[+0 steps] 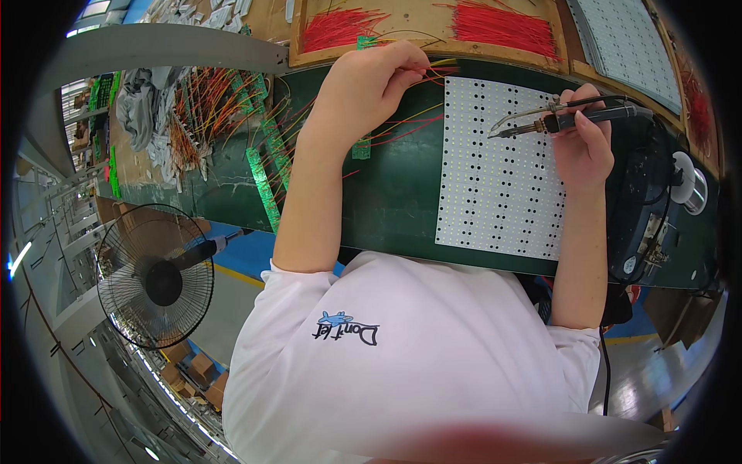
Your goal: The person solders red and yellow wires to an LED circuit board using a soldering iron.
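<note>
My right hand (585,151) is closed round a soldering iron (614,114) with a thin curved metal tube running along it. The iron's tip points left over a white board (498,205) covered with rows of small pale and black dots. At the board's far left corner, my left hand (379,81) is pinched on thin red and yellow wires (442,65), whose ends stick out past the fingertips. A green circuit strip (361,148) with wires lies partly hidden under my left hand and wrist.
Wooden trays of red wires (502,29) line the far edge. More green strips (263,189) and a wire heap (197,116) lie left. A stack of white boards (630,46) is far right, near a dark soldering unit (641,209). A black fan (158,280) stands at the left.
</note>
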Demonstrator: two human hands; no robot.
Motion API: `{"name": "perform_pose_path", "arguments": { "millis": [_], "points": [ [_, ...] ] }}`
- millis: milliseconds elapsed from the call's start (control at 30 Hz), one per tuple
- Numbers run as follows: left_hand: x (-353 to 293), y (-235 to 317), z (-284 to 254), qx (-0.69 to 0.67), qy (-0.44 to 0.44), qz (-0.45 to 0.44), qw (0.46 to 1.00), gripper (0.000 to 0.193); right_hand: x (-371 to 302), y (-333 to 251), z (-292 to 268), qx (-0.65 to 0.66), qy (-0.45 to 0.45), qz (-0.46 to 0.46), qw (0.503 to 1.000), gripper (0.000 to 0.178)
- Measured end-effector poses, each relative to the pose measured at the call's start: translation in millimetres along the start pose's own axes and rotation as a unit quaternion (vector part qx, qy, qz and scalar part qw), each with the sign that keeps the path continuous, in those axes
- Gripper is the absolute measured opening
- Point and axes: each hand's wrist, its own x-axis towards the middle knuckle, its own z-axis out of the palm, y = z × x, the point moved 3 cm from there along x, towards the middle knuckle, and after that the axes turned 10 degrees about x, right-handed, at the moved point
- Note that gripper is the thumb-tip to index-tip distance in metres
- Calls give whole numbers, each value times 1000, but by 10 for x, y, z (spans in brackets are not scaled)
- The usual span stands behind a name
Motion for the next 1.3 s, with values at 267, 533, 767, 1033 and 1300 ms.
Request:
{"name": "perform_pose_path", "arguments": {
  "millis": [267, 533, 767, 1033, 1300],
  "points": [
    [-101, -120, 34, -152, 62, -42, 986, 29, 3, -2, 73, 12, -6, 10, 1000, 15],
    [-156, -255, 52, -183, 76, -21, 980, 31, -4, -3, 40, 25, -13, 7, 1000, 15],
    [-180, -269, 28, -312, 119, -41, 942, 20, -15, -1, -3, 39, -21, 18, 999, 16],
    [-225, -370, 11, -379, 157, -28, 912, 14, -20, -8, -14, 34, -30, 20, 999, 17],
    [-232, -349, 13, -435, 173, 18, 884, 15, -14, -6, 16, 10, -25, 19, 999, 13]
  ]
}}
